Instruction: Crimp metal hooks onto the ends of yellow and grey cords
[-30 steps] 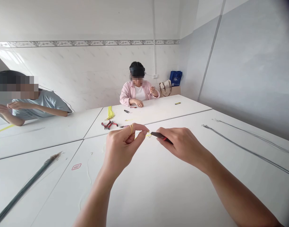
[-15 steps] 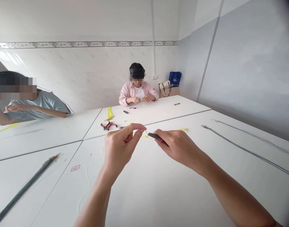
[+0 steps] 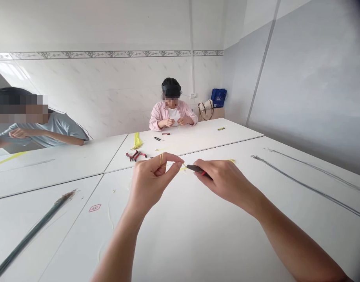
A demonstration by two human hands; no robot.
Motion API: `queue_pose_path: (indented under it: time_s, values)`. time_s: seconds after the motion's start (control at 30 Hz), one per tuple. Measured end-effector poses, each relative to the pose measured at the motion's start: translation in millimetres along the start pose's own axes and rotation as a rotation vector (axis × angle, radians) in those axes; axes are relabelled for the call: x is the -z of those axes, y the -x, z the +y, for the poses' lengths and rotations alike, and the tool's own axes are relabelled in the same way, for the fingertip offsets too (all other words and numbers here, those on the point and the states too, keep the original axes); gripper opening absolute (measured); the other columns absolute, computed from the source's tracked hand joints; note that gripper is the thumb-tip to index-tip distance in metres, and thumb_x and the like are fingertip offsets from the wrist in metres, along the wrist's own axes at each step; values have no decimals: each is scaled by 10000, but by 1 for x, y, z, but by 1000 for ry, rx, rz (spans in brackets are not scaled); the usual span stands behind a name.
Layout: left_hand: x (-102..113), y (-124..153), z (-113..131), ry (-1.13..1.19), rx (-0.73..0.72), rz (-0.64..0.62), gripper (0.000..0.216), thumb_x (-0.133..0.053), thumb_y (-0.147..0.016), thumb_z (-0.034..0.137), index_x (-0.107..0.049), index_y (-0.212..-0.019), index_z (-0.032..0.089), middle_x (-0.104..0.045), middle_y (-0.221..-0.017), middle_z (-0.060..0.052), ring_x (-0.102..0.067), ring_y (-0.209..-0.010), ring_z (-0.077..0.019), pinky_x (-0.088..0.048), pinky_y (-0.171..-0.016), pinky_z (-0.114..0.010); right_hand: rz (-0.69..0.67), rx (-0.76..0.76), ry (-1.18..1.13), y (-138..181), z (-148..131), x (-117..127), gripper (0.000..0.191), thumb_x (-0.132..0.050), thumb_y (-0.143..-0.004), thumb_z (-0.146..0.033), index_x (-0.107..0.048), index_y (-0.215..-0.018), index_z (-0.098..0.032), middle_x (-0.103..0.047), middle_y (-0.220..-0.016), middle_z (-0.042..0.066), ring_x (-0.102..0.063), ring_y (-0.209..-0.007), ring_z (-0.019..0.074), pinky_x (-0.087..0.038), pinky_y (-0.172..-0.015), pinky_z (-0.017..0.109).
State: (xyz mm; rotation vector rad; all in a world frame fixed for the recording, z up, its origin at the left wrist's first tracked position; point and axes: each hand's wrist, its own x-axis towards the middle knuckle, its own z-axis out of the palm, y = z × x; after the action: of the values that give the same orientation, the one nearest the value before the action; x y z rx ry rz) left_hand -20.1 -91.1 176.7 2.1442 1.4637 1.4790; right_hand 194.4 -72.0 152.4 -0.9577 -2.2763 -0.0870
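Observation:
My left hand (image 3: 160, 176) pinches a thin yellow cord between thumb and forefinger, with a yellow loop (image 3: 161, 158) of it around a finger. A small curved, hook-like wire (image 3: 185, 168) sticks out just past the fingertips; its exact kind is too small to tell. My right hand (image 3: 224, 176) is wrapped around pliers with red grips, whose dark jaws (image 3: 194, 168) point left at the curved wire, a small gap away. Most of the pliers' handles are hidden in the palm. Behind my right hand peeks the end of a yellow bundle (image 3: 233, 160).
Red-handled pliers (image 3: 135, 155) and a yellow cord bundle (image 3: 137, 141) lie on the white table (image 3: 197, 235). A dark green bundle (image 3: 35, 233) lies left, grey strands (image 3: 300, 180) right. Co-workers sit opposite, one in a pink shirt (image 3: 156, 113), and at left, one in grey-blue (image 3: 62, 125).
Both my hands have shifted very slightly right in view. The plier jaws now stand a little apart from the curved wire, where they were closer or touching before.

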Motion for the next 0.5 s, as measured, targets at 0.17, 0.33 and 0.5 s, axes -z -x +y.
queue_pose_path:
  time_s: [0.17,0.33,0.5]
  values:
    - [-1,0,1,8,-12,33,159,-671,-876,306,-746,-779,205,-149,-578,76,-172,-514,-78,-237,-504,-235,28,33,-38,0,1,1,94,-527,-1028,-202,-606,-978,-195,-644,-773,-17,-520,-671,134,-372,-659,255]
    - [-2,0,0,18,-29,38,164,-672,-883,305,-733,-772,200,-155,-574,78,-176,-514,-76,-229,-496,-231,-11,11,-79,-1,0,1,108,-512,-1036,-207,-596,-969,-199,-623,-762,-17,-508,-666,137,-343,-633,257]
    - [-2,1,1,14,-34,36,154,-670,-886,297,-736,-784,201,-154,-577,77,-180,-516,-75,-225,-493,-228,-47,-6,-113,-3,-4,0,128,-514,-1028,-198,-567,-912,-203,-578,-727,-28,-458,-626,123,-308,-589,251]
